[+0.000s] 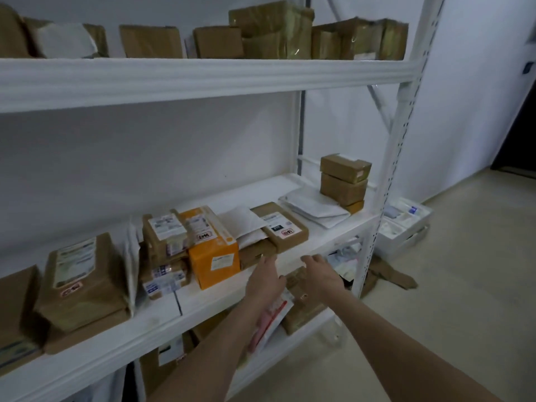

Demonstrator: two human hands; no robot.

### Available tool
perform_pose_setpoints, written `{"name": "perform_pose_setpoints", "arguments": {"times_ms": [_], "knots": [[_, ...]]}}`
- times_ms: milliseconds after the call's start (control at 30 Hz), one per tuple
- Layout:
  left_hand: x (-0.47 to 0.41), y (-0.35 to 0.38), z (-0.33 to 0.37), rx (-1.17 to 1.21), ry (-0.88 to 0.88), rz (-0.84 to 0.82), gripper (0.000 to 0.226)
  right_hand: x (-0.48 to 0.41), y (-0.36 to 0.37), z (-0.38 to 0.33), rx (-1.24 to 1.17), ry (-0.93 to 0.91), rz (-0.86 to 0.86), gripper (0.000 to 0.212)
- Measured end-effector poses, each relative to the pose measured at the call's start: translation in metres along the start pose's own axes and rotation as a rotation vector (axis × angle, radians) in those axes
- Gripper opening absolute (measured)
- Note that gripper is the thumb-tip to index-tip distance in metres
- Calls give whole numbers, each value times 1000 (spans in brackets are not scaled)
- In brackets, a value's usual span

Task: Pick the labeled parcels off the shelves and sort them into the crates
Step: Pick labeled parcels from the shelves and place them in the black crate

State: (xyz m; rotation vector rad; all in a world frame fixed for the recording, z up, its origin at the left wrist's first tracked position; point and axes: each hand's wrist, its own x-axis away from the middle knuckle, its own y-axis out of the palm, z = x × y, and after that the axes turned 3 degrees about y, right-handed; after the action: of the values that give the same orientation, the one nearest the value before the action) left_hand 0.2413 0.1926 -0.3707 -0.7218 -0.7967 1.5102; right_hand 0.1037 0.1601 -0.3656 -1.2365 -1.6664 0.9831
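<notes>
Both my hands reach to the front edge of the white middle shelf. My left hand has its fingers stretched out, the tips at a flat brown parcel that lies under an orange labeled box. My right hand is spread open just right of it and holds nothing. A brown labeled parcel lies behind my hands. Below them, on the lower shelf, sit a brown parcel and a white-and-red mailer. No crate is in view.
More taped parcels fill the shelf's left. White mailers and stacked brown boxes sit at its right. Brown parcels line the top shelf. The white upright stands to the right. A white box lies on the floor.
</notes>
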Motion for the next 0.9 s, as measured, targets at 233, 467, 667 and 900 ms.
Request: {"name": "perform_pose_setpoints", "arguments": {"times_ms": [233, 467, 667, 900], "knots": [[-93, 11, 5, 240, -167, 93, 34, -96, -16, 15, -276, 34, -24, 63], [-122, 18, 10, 361, -307, 103, 40, -170, -21, 24, -594, 52, -138, 52], [-121, 21, 29, 565, -458, 165, 42, -185, -30, 46, -675, 139, -236, 47], [-109, 18, 62, 638, -427, 364, 39, -178, -49, 68, -1060, 246, -416, 30]]}}
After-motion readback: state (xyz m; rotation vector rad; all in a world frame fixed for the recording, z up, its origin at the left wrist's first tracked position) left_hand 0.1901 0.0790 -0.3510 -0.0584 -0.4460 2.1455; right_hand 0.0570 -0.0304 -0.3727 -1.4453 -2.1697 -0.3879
